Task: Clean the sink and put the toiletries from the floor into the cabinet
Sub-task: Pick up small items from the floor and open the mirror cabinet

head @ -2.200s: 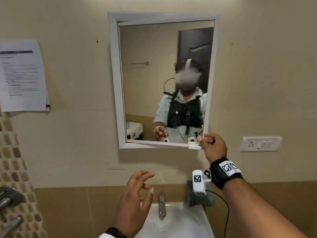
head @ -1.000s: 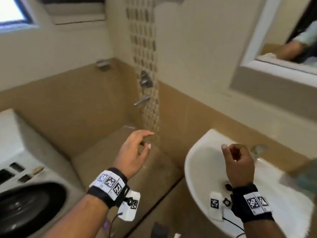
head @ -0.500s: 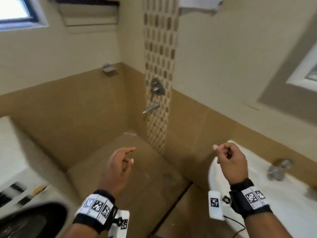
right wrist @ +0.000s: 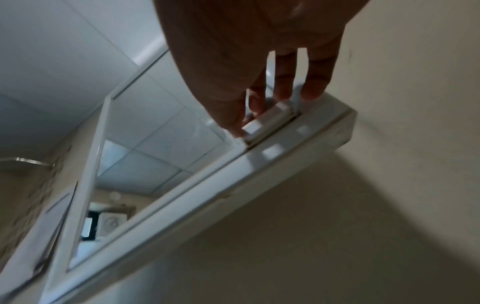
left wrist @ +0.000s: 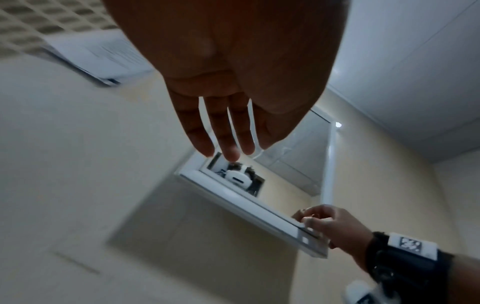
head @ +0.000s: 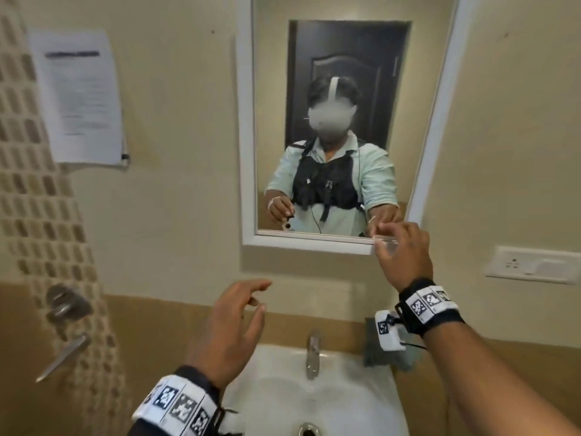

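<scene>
Cabinet [head: 309, 242] hangs on the wall above the sink [head: 352, 401], its mirrored door upright and shut or nearly so; contents hidden. Head view: right hand [head: 404, 251] pinches the small handle [head: 385, 241] at the door's lower right corner; left hand [head: 234, 328] hovers over the sink, fingers loosely spread, holding nothing. Left wrist view: blurred; fingers [left wrist: 200, 131] straight. Right wrist view: fingers [right wrist: 315, 80] curl over the handle [right wrist: 262, 123]; a thin gap shows there.
</scene>
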`<action>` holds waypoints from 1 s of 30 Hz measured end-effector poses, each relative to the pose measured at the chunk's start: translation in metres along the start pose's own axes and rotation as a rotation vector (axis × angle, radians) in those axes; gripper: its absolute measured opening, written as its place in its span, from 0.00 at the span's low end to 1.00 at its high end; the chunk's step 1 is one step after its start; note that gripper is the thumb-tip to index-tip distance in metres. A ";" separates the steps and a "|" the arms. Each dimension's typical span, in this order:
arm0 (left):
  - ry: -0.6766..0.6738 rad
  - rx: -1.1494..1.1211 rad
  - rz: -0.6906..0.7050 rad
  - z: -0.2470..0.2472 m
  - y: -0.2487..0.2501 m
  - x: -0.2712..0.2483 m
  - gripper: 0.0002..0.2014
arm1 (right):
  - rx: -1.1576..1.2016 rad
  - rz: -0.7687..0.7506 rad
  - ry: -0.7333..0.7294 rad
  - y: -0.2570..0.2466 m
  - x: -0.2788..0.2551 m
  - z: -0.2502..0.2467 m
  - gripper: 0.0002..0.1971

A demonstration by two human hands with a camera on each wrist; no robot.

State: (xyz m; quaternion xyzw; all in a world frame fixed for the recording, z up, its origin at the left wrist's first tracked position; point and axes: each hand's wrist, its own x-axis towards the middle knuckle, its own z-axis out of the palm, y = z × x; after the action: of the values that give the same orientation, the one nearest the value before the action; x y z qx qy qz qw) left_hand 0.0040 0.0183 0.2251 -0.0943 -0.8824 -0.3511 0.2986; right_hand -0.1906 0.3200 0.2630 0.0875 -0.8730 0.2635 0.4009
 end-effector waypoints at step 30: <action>0.577 0.012 -0.115 -0.043 0.106 -0.023 0.21 | 0.832 -0.919 -0.212 -0.145 -0.163 -0.035 0.12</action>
State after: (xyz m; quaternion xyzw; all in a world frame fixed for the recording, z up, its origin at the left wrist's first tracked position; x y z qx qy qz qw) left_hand 0.0822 0.0684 0.2964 0.0613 -0.7669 -0.3745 0.5176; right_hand -0.0066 0.2068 0.2169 0.6283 -0.6056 0.3717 0.3168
